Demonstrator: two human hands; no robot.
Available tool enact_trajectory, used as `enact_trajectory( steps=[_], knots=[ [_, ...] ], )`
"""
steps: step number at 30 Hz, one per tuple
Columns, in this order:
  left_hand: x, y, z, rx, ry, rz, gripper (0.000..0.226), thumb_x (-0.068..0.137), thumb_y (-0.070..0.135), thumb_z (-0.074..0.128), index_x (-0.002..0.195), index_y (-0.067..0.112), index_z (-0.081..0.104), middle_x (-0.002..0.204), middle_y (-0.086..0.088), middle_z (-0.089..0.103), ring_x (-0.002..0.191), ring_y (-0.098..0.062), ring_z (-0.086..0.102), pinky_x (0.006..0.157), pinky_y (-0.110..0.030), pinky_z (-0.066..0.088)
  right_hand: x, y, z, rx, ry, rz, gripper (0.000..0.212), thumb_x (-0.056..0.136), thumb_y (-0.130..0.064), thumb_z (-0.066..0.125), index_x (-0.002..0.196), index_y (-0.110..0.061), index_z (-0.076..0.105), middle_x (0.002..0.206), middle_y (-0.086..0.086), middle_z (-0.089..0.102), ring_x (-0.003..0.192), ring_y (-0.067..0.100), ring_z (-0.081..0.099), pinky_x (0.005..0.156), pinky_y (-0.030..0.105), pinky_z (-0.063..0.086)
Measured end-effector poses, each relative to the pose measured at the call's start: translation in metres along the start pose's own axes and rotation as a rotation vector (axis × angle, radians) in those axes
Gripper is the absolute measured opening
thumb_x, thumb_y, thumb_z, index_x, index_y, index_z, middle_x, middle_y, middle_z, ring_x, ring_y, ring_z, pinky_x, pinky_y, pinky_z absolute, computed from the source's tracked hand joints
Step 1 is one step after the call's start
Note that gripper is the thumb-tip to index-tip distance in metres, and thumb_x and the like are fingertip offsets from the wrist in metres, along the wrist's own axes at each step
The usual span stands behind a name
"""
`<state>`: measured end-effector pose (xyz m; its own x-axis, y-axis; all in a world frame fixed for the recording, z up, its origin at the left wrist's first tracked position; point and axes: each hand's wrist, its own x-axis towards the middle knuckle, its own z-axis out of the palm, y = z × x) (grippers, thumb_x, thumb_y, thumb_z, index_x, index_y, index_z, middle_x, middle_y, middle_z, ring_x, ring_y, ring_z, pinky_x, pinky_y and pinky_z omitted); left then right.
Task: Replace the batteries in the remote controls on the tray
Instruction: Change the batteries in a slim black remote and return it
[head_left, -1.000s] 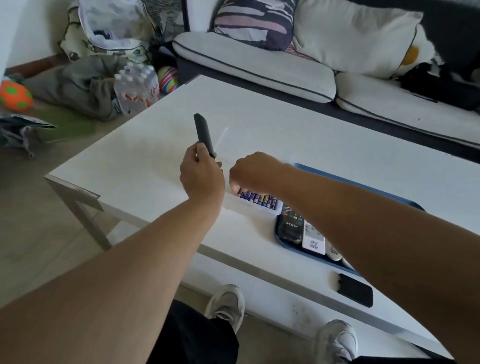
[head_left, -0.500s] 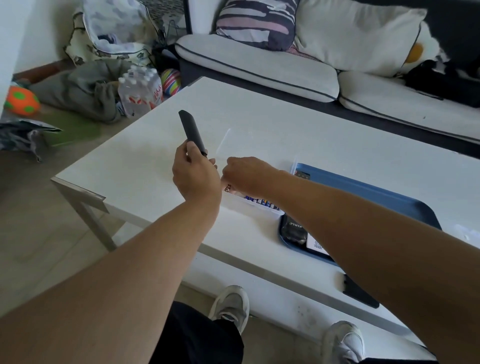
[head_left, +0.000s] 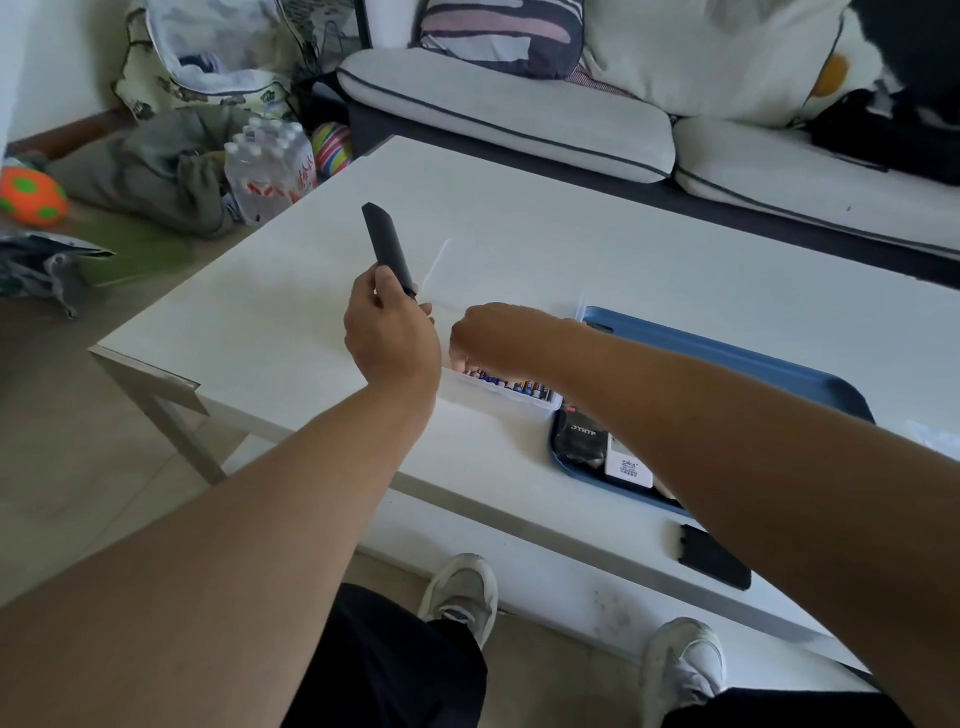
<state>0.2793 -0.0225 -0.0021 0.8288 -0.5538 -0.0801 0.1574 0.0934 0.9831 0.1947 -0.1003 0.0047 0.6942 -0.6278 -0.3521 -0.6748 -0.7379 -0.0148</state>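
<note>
Your left hand (head_left: 389, 332) grips the black remote (head_left: 388, 249) upright, while your right hand (head_left: 496, 338), fingers hidden, probably pinching, dips into the battery box (head_left: 498, 397) just right of it.

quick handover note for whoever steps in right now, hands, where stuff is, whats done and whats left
Left hand: grips the slim black remote by its lower end, raised above the white table.
Right hand: fingers curled down into the clear battery box; whether it has a battery in its grip cannot be seen.
Blue tray: to the right of the box, with a black remote and a white remote showing at its near end.
A flat black piece lies at the near table edge.
Done: one remote lifted off the tray.
Left: fit its batteries, then do the tray's remotes.
</note>
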Motion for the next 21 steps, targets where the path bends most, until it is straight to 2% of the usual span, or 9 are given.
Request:
enact_trajectory(
  steps=[2, 5, 7, 9, 11, 13, 14, 16, 21],
  knots=[
    [0.001, -0.001, 0.0, -0.003, 0.002, 0.001, 0.031, 0.102, 0.028, 0.038, 0.078, 0.028, 0.058, 0.08, 0.004, 0.067, 0.059, -0.013, 0.065, 0.086, -0.049, 0.059, -0.004, -0.001, -0.002, -0.06, 0.001, -0.019, 0.014, 0.069, -0.002, 0.05, 0.07, -0.015, 0.054, 0.07, 0.005, 0.044, 0.062, 0.028, 0.043, 0.064, 0.033, 0.036],
    [0.0, -0.002, 0.002, 0.009, -0.013, -0.002, 0.032, 0.101, 0.029, 0.037, 0.077, 0.029, 0.058, 0.081, 0.004, 0.068, 0.06, -0.014, 0.067, 0.087, -0.05, 0.059, -0.015, -0.003, -0.005, -0.109, 0.013, -0.059, 0.026, 0.049, -0.003, 0.036, 0.07, -0.018, 0.037, 0.07, 0.005, 0.03, 0.067, 0.023, 0.03, 0.064, 0.035, 0.025],
    [-0.003, -0.002, 0.004, 0.023, -0.022, -0.005, 0.032, 0.101, 0.029, 0.037, 0.077, 0.029, 0.058, 0.082, 0.004, 0.068, 0.063, -0.017, 0.067, 0.087, -0.05, 0.059, -0.024, -0.001, -0.008, -0.134, 0.045, -0.075, 0.027, 0.049, -0.002, 0.036, 0.069, -0.02, 0.033, 0.072, 0.005, 0.028, 0.069, 0.021, 0.028, 0.062, 0.035, 0.022],
    [-0.006, -0.002, 0.008, 0.027, -0.033, -0.012, 0.032, 0.102, 0.027, 0.036, 0.078, 0.027, 0.058, 0.082, 0.002, 0.069, 0.063, -0.018, 0.067, 0.084, -0.05, 0.06, -0.032, 0.007, -0.007, -0.154, 0.096, -0.057, 0.025, 0.059, 0.005, 0.039, 0.066, -0.018, 0.036, 0.069, 0.005, 0.031, 0.066, 0.022, 0.03, 0.057, 0.033, 0.024],
    [-0.011, -0.002, 0.013, 0.03, -0.052, -0.011, 0.032, 0.101, 0.026, 0.036, 0.078, 0.026, 0.058, 0.08, 0.001, 0.069, 0.062, -0.02, 0.066, 0.08, -0.049, 0.058, -0.04, 0.026, -0.002, -0.093, 0.184, -0.013, 0.026, 0.079, 0.007, 0.044, 0.071, -0.015, 0.057, 0.072, 0.003, 0.053, 0.065, 0.025, 0.049, 0.058, 0.029, 0.042],
    [-0.02, -0.002, 0.02, 0.044, -0.104, 0.012, 0.031, 0.101, 0.027, 0.037, 0.077, 0.025, 0.057, 0.079, 0.0, 0.068, 0.059, -0.02, 0.065, 0.074, -0.047, 0.057, -0.062, 0.045, -0.006, 0.008, 0.277, 0.021, 0.024, 0.096, -0.008, 0.053, 0.1, -0.02, 0.074, 0.104, 0.0, 0.072, 0.094, 0.023, 0.067, 0.082, 0.037, 0.056],
    [-0.029, -0.002, 0.026, 0.054, -0.146, 0.024, 0.031, 0.101, 0.026, 0.037, 0.078, 0.024, 0.056, 0.08, -0.001, 0.068, 0.058, -0.02, 0.064, 0.068, -0.044, 0.056, -0.079, 0.055, -0.008, 0.076, 0.318, 0.063, 0.023, 0.099, -0.017, 0.055, 0.11, -0.025, 0.073, 0.117, -0.003, 0.07, 0.106, 0.02, 0.065, 0.09, 0.038, 0.054],
    [-0.046, -0.002, 0.038, 0.061, -0.245, 0.021, 0.031, 0.104, 0.025, 0.037, 0.079, 0.021, 0.055, 0.083, -0.006, 0.066, 0.054, -0.019, 0.061, 0.056, -0.035, 0.05, -0.112, 0.076, -0.01, 0.172, 0.419, 0.154, 0.024, 0.101, -0.027, 0.055, 0.116, -0.031, 0.072, 0.124, -0.007, 0.067, 0.111, 0.018, 0.061, 0.093, 0.033, 0.049],
    [-0.106, -0.007, 0.079, 0.137, -0.621, -0.084, 0.025, 0.106, 0.033, 0.047, 0.097, 0.016, 0.062, 0.086, -0.008, 0.073, 0.059, -0.021, 0.066, 0.058, -0.037, 0.056, -0.204, 0.14, 0.02, 0.447, 0.737, 0.533, 0.02, 0.095, -0.023, 0.059, 0.103, -0.032, 0.075, 0.098, -0.013, 0.071, 0.075, 0.008, 0.06, 0.072, 0.024, 0.044]
  ],
)
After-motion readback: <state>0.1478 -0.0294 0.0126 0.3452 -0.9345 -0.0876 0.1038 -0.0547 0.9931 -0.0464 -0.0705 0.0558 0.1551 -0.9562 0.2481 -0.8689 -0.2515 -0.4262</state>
